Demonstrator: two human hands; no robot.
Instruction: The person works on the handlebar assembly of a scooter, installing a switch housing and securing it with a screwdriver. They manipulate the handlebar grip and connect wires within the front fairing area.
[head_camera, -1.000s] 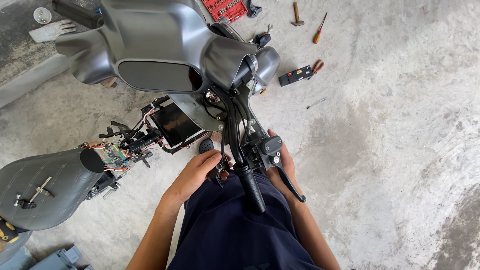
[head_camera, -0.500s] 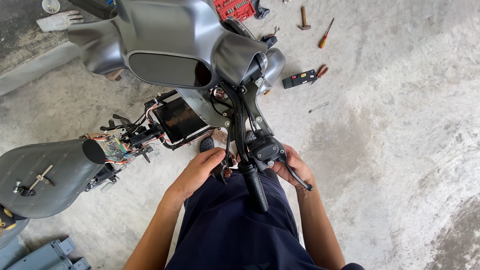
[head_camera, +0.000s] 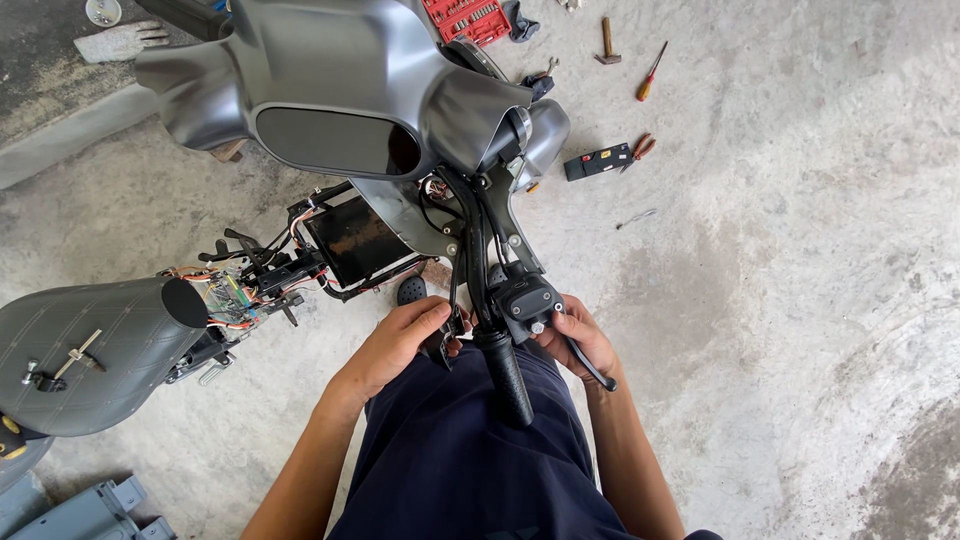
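Handlebar work on a stripped grey scooter (head_camera: 330, 90) is seen from above; since a second ago the right hand (head_camera: 575, 335) has been brought forward and is now curled around the switch housing (head_camera: 525, 298) beside the brake lever (head_camera: 590, 362), while the left hand (head_camera: 400, 340) is kept pinched at small parts just left of the black grip (head_camera: 505, 375). Screwdriver (head_camera: 650, 72) and hammer (head_camera: 606, 42) are left near the concrete floor's far edge

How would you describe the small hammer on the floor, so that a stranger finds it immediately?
Start from the grey scooter front cover and look right, to the tools on the concrete floor. The hammer lies between the red socket set and the orange-handled screwdriver. Its wooden handle and dark crosswise head distinguish it.
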